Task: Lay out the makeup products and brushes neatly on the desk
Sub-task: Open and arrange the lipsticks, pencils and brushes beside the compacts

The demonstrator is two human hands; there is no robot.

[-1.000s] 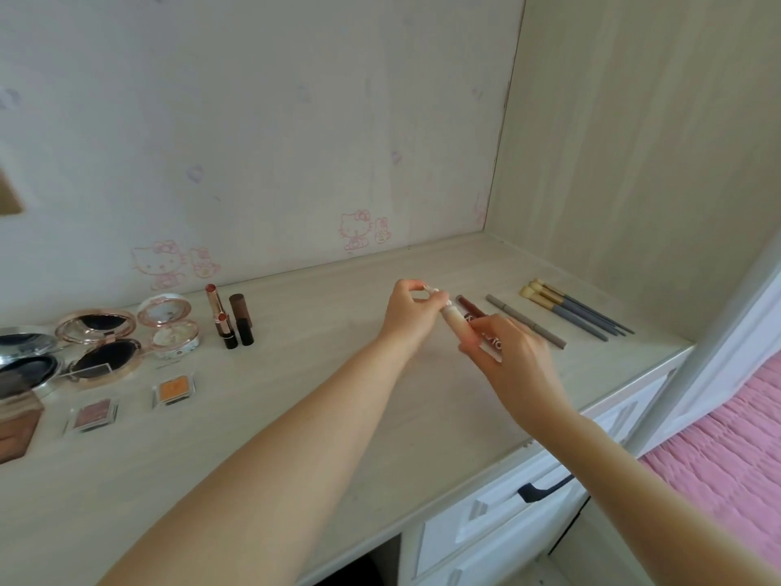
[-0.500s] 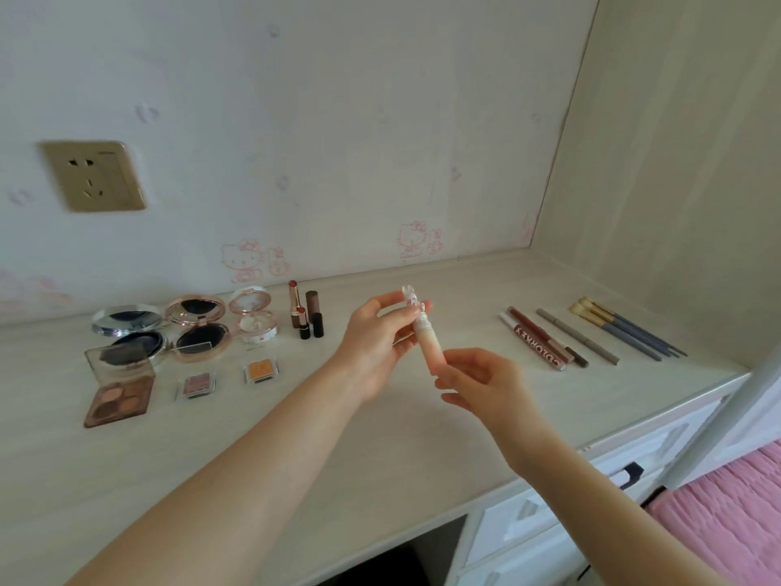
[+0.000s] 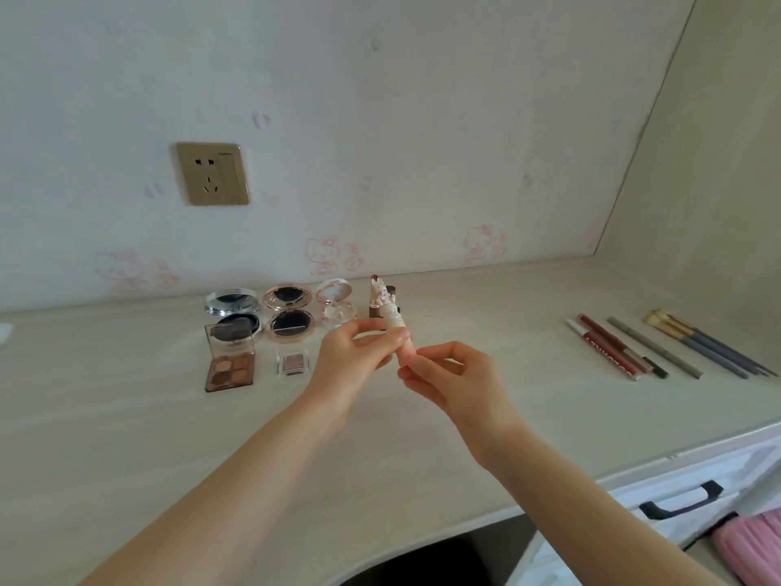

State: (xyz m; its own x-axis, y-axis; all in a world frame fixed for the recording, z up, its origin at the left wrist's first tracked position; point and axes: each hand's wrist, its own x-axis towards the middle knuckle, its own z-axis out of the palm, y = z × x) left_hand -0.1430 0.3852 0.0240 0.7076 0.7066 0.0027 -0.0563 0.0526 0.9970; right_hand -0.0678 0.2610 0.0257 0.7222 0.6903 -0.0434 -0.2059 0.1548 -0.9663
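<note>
Pale desk (image 3: 465,450) by a kitty wall. Left hand (image 3: 355,357) and right hand (image 3: 460,382) both pinching one little white tube (image 3: 391,317), up above the desk's middle. Brushes (image 3: 701,344) near the right edge.

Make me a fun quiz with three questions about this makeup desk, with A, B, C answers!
1. Where do the makeup brushes lie?
A. at the desk's far right
B. beside the wall socket
C. in the drawer

2. How many round compacts stand open in the back row?
A. one
B. three
C. six

3. What is happening to the small pale tube?
A. lying flat on the desk
B. held between both hands
C. stuck to the wall

Answers:
1 A, they lie right of the pencils.
2 B, silver, rose-gold, pale pink.
3 B, left hand and right hand pinch it above the desk.
</note>
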